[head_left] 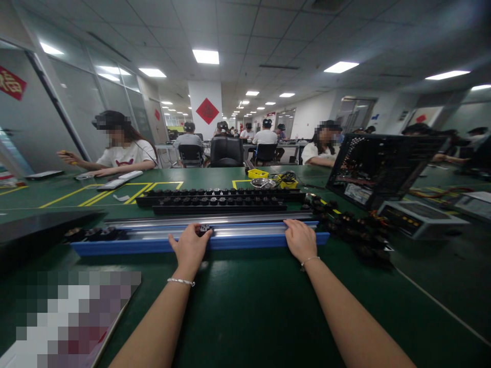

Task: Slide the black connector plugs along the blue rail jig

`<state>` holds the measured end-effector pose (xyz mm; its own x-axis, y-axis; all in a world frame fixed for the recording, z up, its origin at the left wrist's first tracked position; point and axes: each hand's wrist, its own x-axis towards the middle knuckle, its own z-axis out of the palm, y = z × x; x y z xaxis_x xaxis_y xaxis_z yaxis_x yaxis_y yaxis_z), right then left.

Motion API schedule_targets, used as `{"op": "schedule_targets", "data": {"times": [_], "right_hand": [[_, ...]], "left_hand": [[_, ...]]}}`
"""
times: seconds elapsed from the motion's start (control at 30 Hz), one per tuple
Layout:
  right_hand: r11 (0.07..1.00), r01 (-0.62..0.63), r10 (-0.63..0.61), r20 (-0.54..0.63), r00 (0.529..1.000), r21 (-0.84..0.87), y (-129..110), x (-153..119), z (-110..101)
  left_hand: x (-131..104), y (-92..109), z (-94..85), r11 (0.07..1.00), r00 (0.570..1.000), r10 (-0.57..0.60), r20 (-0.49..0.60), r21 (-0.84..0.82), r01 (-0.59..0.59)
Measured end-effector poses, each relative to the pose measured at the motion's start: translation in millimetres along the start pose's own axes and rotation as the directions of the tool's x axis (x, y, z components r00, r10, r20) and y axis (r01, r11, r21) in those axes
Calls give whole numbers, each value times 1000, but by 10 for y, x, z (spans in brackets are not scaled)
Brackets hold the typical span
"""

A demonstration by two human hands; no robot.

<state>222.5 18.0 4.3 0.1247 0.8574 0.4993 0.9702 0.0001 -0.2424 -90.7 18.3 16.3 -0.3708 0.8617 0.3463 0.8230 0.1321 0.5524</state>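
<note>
A long blue rail with a shiny metallic channel (245, 242) lies across the green table in front of me. My left hand (192, 243) is closed on a small black part (204, 229) at the channel, left of the middle. Over the rail's right end, my right hand (301, 239) rests with its fingers curled on the far edge; what they hold, if anything, is hidden. Several black parts (95, 234) sit at the rail's left end. Behind it are two dark strips (218, 205) bearing rows of black parts.
More black parts (368, 237) are heaped at the right, beside a power supply (422, 219) and an open black computer case (383, 168). A metal bowl (263, 182) and yellow trays (258, 174) stand behind. People sit around. A pixelated flat item (76, 317) lies front left.
</note>
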Motion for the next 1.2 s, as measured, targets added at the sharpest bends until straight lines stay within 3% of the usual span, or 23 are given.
{"op": "schedule_targets", "data": {"times": [0.3, 1.2], "right_hand": [[1000, 9, -9, 1, 1000, -4, 9, 4, 7], [1000, -8, 8, 1, 1000, 7, -12, -7, -3]], "left_hand": [[-67, -21, -65, 984, 998, 65, 6, 166, -65], [-114, 24, -56, 991, 995, 85, 47, 102, -90]]}}
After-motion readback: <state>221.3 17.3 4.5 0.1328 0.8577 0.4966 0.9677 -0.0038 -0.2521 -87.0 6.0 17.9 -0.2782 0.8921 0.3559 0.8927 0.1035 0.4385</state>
